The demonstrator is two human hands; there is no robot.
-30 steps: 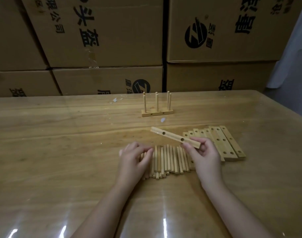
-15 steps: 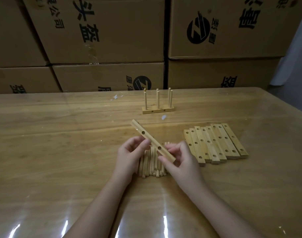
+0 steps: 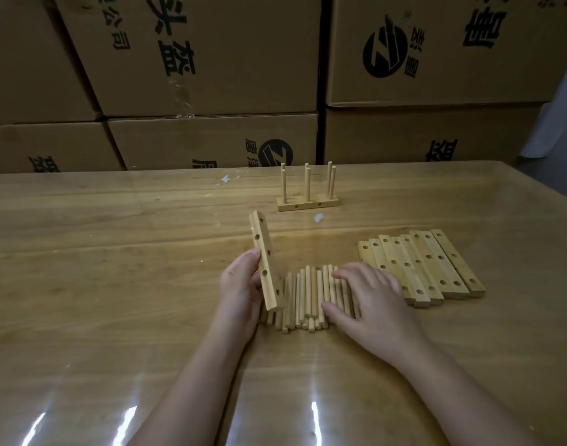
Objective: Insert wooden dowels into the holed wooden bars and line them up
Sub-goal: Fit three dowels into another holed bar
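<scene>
A: Your left hand (image 3: 240, 288) is closed around a holed bar (image 3: 265, 260), thumb on its left face and fingers wrapped behind, holding it nearly upright with its near end down by the left edge of the loose dowels (image 3: 308, 296). Is that how you read it?

B: Yes. The bar tilts a little to the left at its far end, and you can see holes on two of its faces.

A: And your right hand (image 3: 369, 297)?

B: It lies flat and spread, palm down, on the right part of the dowel pile. The fingers rest across several dowels, and the thumb touches the near ends. I cannot tell whether it has pinched one.

A: Where are the remaining bars?

B: The stack of bars (image 3: 420, 268) lies flat on the tabletop (image 3: 114, 252), just to the right of your right hand, side by side and slightly angled, holes facing up.

A: And the finished piece?

B: The assembled piece (image 3: 307, 201) stands farther away, past the dowel pile and well apart from your hands, with dowels standing upright in it.

A: Behind that?

B: Cardboard boxes (image 3: 211, 59) are stacked along the far edge of the tabletop, printed with black characters and a round logo.
</scene>
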